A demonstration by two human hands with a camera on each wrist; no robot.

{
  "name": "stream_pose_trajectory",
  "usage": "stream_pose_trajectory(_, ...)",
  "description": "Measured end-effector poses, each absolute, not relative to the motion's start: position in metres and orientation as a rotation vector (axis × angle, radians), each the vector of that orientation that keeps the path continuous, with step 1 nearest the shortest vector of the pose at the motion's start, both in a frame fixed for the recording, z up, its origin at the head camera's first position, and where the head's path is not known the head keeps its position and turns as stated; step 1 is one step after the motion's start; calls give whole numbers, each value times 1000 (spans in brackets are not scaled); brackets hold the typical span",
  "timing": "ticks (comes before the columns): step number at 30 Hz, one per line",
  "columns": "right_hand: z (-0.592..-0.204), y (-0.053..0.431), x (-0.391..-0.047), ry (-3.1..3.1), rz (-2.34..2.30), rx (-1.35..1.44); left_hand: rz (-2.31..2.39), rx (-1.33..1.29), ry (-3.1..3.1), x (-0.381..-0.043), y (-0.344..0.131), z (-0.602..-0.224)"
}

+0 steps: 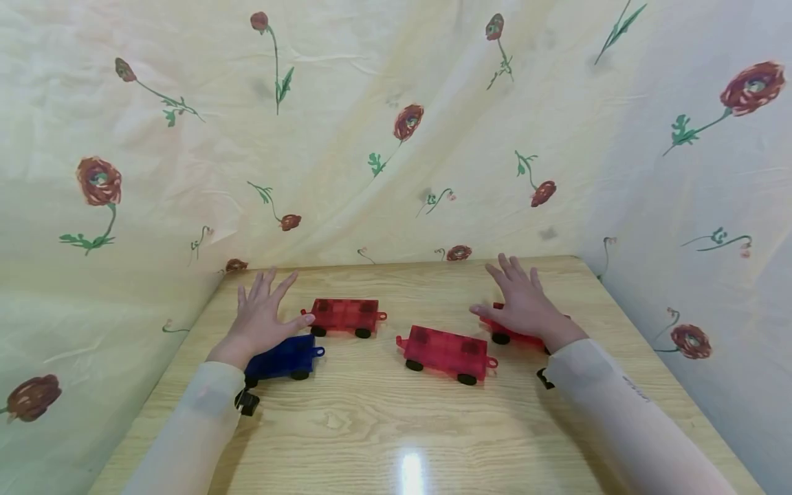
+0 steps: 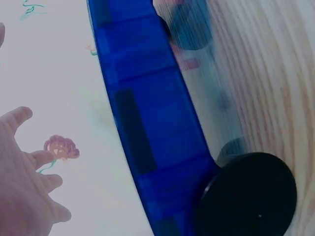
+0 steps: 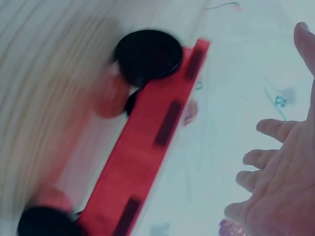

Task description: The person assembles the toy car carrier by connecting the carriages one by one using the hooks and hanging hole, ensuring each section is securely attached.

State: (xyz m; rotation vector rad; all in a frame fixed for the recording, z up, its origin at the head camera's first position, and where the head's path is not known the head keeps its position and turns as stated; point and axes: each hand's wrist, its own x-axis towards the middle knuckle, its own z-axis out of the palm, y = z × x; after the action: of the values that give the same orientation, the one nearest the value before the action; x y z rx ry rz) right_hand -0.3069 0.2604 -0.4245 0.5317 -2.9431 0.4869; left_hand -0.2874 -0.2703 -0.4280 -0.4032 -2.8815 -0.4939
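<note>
My left hand [image 1: 261, 317] is held with fingers spread above a blue toy train car [image 1: 284, 359], which it partly covers in the head view. Its thumb lies in line with the end of a red toy car [image 1: 345, 315]; whether they touch I cannot tell. My right hand [image 1: 524, 304], fingers also spread, hides part of another red car [image 3: 142, 142]. Between the hands sits a third red car [image 1: 445, 349], angled slightly. In the left wrist view the blue car's side and a black wheel [image 2: 248, 196] show close up, apart from the fingers.
The cars stand on a light wood table [image 1: 346, 426]. Cream cloth with a flower print [image 1: 346, 137] hangs behind and at both sides of it. Each car has black wheels, and hooks or rings show at their ends. Black wrist camera parts [image 1: 247, 402] sit under the sleeves.
</note>
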Motion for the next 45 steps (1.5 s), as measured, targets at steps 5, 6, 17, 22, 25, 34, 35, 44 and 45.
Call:
stream_pose_trajectory(5,-420,247,-302,-2970,537,556,-501,-400,-2890,-284,-273,-430)
stream_pose_trajectory(6,-419,244,-301,-2972,557,565,-496,-398,-2894,-283,-274,-431)
stream_pose_trajectory(17,-413,207,-296,-2917,648,677,-574,-430,-2877,-273,-279,-436)
stream_pose_trajectory(22,-410,194,-298,-2936,689,738,-621,-437,-2881,-267,-282,-441)
stream_pose_trajectory(25,-409,186,-300,-2966,720,752,-642,-437,-2894,-263,-283,-443)
stream_pose_trajectory(34,-410,155,-300,-3036,804,755,-710,-431,-2933,-254,-284,-449)
stream_pose_trajectory(35,-410,151,-299,-3037,807,765,-717,-431,-2933,-254,-284,-450)
stream_pose_trajectory(44,-415,123,-294,-3049,850,838,-754,-420,-2942,-249,-290,-458)
stream_pose_trajectory(45,-415,120,-293,-3049,860,844,-770,-418,-2945,-247,-291,-458)
